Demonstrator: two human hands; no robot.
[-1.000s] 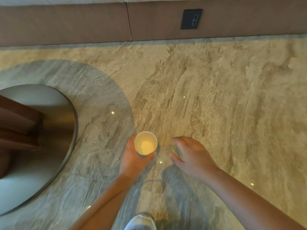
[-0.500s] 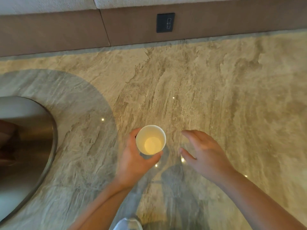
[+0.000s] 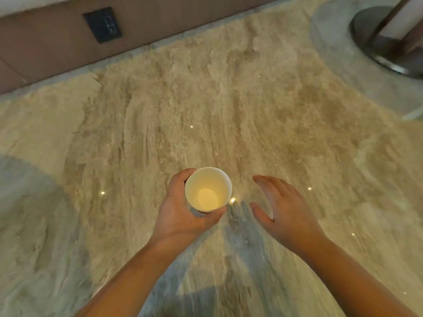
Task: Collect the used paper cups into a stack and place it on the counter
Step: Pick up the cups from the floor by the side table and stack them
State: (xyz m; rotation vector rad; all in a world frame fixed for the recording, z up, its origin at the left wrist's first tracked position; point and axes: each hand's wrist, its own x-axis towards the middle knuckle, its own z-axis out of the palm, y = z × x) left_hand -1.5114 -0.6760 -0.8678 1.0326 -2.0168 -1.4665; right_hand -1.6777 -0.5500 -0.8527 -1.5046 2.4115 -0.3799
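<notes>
A white paper cup [image 3: 207, 188] stands upright in my left hand [image 3: 183, 210], seen from above with its empty inside showing. My fingers and thumb curl around its wall, low in the middle of the head view. My right hand [image 3: 282, 208] hovers just right of the cup, apart from it, fingers relaxed and holding nothing. Whether more cups are nested under this one is hidden. No counter is in view.
Below me is a polished beige marble floor [image 3: 229, 106]. A brown wall base with a dark socket plate [image 3: 103, 25] runs along the top left. A round metal table base [image 3: 386, 40] with a dark wooden post stands at the top right.
The view has swung right: the metal base at the left has left the frame and another has come in at top right. My left hand still holds the cup; my right hand stays beside it.
</notes>
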